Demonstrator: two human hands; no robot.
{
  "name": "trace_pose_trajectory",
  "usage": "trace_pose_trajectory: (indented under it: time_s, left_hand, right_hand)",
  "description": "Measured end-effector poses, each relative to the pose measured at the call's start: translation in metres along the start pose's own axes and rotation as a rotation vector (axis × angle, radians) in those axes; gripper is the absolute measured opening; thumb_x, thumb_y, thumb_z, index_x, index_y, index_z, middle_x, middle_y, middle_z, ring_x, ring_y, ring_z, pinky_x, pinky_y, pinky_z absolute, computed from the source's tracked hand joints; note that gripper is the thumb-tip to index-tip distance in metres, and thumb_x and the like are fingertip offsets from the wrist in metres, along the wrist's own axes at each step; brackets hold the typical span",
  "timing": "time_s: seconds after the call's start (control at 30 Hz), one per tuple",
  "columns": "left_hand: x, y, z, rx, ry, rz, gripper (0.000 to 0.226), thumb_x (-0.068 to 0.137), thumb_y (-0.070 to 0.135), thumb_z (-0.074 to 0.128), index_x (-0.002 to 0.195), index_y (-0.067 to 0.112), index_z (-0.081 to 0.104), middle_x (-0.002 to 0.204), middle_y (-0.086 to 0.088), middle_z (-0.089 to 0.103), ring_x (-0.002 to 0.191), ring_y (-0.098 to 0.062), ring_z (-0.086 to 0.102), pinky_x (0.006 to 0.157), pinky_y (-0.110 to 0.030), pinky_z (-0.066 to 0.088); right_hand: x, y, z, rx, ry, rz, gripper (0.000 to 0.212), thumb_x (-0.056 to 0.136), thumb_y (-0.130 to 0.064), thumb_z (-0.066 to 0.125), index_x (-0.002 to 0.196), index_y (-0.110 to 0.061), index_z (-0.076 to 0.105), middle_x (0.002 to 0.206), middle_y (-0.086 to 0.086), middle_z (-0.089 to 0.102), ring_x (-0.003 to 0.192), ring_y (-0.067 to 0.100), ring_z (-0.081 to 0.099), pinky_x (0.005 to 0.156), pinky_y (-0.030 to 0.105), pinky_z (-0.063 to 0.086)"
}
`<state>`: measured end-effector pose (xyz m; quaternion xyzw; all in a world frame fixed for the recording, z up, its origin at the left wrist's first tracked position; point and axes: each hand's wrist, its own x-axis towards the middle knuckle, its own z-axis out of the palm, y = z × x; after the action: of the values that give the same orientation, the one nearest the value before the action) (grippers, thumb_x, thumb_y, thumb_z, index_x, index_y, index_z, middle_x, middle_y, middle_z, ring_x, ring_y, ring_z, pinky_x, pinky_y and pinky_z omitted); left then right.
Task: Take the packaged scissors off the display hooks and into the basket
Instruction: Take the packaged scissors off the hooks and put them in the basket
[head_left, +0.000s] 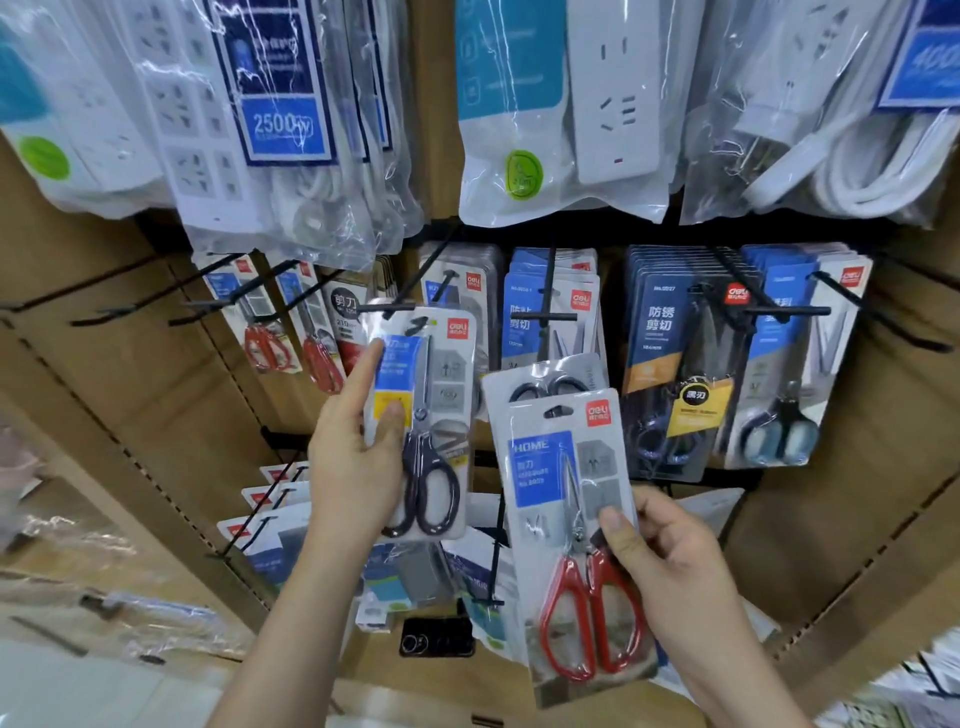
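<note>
Right hand (670, 561): your thumb lies on the front of the red scissors pack (576, 545) by the blades, and your fingers curl behind its right edge, pinching it.
Red scissors pack: off the hooks, held tilted in front of the rack, the nearest pack to you.
Second pack (540, 382): directly behind the red scissors pack, with its top and a pair of black handles showing above it. You cannot tell whether your right hand holds it too.
Left hand (358, 457): left of the red scissors pack. Your thumb presses the front of the black scissors pack (426, 415) and your fingers wrap behind it, gripping it.
Black scissors pack: up and left of the red scissors pack, upright, its hang hole at the tip of a hook (387, 310). Whether it is clear of the hook is not plain.
Phone (436, 644): dark, lying below and left of the red scissors pack.
Hanging packs (670, 364): behind and above the red scissors pack, in rows on black hooks.
Power strips (597, 104): bagged, hanging farthest back, high above the red scissors pack.
</note>
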<state>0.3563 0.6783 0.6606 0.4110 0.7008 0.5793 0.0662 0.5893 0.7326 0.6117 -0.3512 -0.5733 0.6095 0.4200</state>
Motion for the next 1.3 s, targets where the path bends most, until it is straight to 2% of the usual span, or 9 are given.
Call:
trace_pose_trajectory:
  time_s: [0.1,0.23,0.5,0.57,0.67,0.73,0.97,1.17,1.3]
  left_hand:
    - [0.021,-0.014,0.009,0.09,-0.026,0.027,0.058,0.1,0.025,0.054,0.144,0.056,0.034,0.137,-0.002,0.061,0.121,-0.046,0.052,0.099,-0.061,0.046]
    - [0.059,-0.016,0.027,0.363,0.036,0.092,0.054,0.1,0.025,0.054,0.148,0.043,0.036,0.088,-0.004,0.057,0.078,-0.024,0.056,0.064,-0.035,0.039]
    - [0.082,-0.016,0.05,0.469,-0.054,0.005,0.051,0.1,0.023,0.052,0.149,0.031,0.04,0.092,-0.005,0.062,0.097,-0.025,0.056,0.086,-0.039,0.045]
    - [0.056,-0.004,0.047,0.187,-0.097,-0.123,0.033,0.102,0.03,0.048,0.133,0.025,0.059,0.115,-0.009,0.067,0.112,-0.024,0.058,0.101,-0.043,0.046]
    - [-0.001,0.027,0.045,-0.539,-0.425,-0.483,0.044,0.103,0.046,0.038,0.114,0.017,0.069,0.106,-0.014,0.075,0.09,-0.025,0.073,0.078,-0.043,0.057]
    - [-0.027,0.036,0.045,-0.517,-0.561,-0.417,0.05,0.093,0.053,0.042,0.109,0.014,0.068,0.096,-0.013,0.077,0.084,-0.027,0.074,0.067,-0.038,0.058]
    - [-0.041,0.038,0.039,-0.535,-0.334,-0.272,0.033,0.085,0.044,0.053,0.091,0.015,0.069,0.074,-0.01,0.072,0.065,-0.019,0.07,0.058,-0.034,0.059]
    - [-0.053,0.036,0.022,-0.623,-0.061,-0.281,0.019,0.097,0.026,0.052,0.096,0.017,0.068,0.066,-0.005,0.067,0.055,-0.018,0.061,0.051,-0.033,0.057]
    - [-0.062,0.032,0.011,-0.849,0.123,-0.428,0.021,0.099,0.026,0.052,0.083,0.019,0.063,0.064,-0.001,0.058,0.051,-0.015,0.05,0.05,-0.027,0.053]
  right_hand:
    - [0.001,-0.001,0.001,-0.048,-0.011,0.008,0.018,0.094,-0.011,0.055,0.104,-0.018,0.069,0.097,-0.003,0.078,0.095,0.015,0.073,0.085,0.039,0.057]
    - [0.0,-0.001,-0.005,-0.068,0.014,-0.017,0.02,0.092,-0.02,0.054,0.107,-0.018,0.068,0.097,-0.003,0.078,0.096,0.017,0.073,0.084,0.036,0.058]
    - [-0.003,-0.004,-0.018,-0.086,0.081,-0.056,0.027,0.097,-0.002,0.048,0.106,-0.018,0.068,0.095,-0.008,0.078,0.089,0.005,0.073,0.071,0.012,0.053]
    - [-0.003,-0.002,-0.02,-0.112,0.08,-0.068,0.029,0.098,-0.004,0.049,0.108,-0.023,0.069,0.1,-0.01,0.077,0.095,0.006,0.072,0.074,0.015,0.054]
    - [-0.002,-0.001,-0.022,-0.157,0.074,-0.113,0.029,0.097,-0.014,0.051,0.109,-0.03,0.071,0.109,-0.01,0.075,0.104,0.01,0.07,0.084,0.025,0.056]
    - [-0.002,-0.002,-0.022,-0.119,0.047,-0.11,0.026,0.093,-0.022,0.051,0.11,-0.028,0.071,0.108,-0.008,0.076,0.103,0.012,0.071,0.081,0.025,0.057]
    - [-0.006,-0.015,-0.038,0.037,0.215,-0.094,0.022,0.092,-0.024,0.053,0.101,-0.023,0.073,0.093,0.006,0.078,0.085,0.027,0.075,0.076,0.043,0.059]
    - [-0.022,-0.016,-0.09,-0.006,0.434,-0.119,0.047,0.097,0.002,0.05,0.125,-0.036,0.056,0.085,-0.004,0.078,0.065,0.014,0.071,0.053,0.025,0.058]
    - [-0.038,-0.009,-0.103,-0.108,0.479,-0.02,0.041,0.098,0.005,0.048,0.09,-0.027,0.072,0.1,0.005,0.076,0.073,0.008,0.07,0.056,0.016,0.052]
